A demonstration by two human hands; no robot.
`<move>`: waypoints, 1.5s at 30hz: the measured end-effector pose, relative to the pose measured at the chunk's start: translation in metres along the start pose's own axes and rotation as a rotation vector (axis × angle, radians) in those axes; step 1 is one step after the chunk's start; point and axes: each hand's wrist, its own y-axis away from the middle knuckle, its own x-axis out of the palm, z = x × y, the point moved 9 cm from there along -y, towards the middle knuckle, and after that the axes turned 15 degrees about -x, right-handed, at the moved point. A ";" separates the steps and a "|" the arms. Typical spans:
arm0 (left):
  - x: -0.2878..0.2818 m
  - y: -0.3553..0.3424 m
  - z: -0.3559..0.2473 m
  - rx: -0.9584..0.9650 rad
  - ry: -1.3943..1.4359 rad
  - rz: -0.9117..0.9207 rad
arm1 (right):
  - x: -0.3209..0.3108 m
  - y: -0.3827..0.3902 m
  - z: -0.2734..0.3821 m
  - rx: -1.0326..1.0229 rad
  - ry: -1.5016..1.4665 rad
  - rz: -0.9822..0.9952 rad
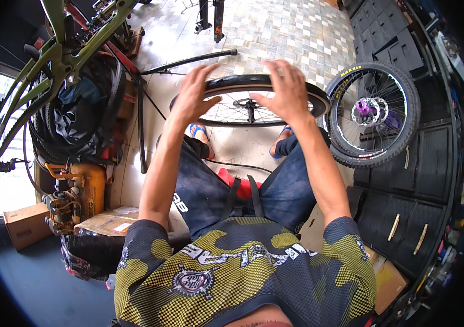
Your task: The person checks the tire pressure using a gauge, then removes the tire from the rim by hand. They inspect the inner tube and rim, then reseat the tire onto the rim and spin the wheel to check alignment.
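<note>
A bicycle wheel with a thin black tyre lies tilted across the front of my knees, its spokes and hub visible between my hands. My left hand is over the wheel's left part, fingers apart and curved above the tyre, thumb pointing inward. My right hand is over the right part, fingers spread, thumb toward the hub. Both are at the tyre; whether the fingertips touch it I cannot tell. A loose black tube-like piece lies on the tiles beyond.
Green bicycle frame at upper left, above piled tyres and bags. Orange compressor and cardboard boxes at lower left. A knobby-tyred wheel with purple hub leans right against black drawer cabinets. Tiled floor ahead.
</note>
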 end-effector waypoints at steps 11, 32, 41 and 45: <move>-0.071 -0.021 0.061 -0.013 0.101 -0.085 | -0.076 -0.021 -0.061 0.151 -0.059 -0.023; 0.038 -0.026 -0.035 0.152 -0.296 -0.127 | 0.004 0.016 -0.042 0.198 0.016 0.192; 0.014 0.010 0.129 -0.282 0.042 -0.027 | 0.015 -0.007 -0.020 0.037 0.026 0.067; -0.014 -0.015 0.081 -0.079 0.099 0.013 | -0.022 -0.015 -0.057 0.051 -0.004 0.018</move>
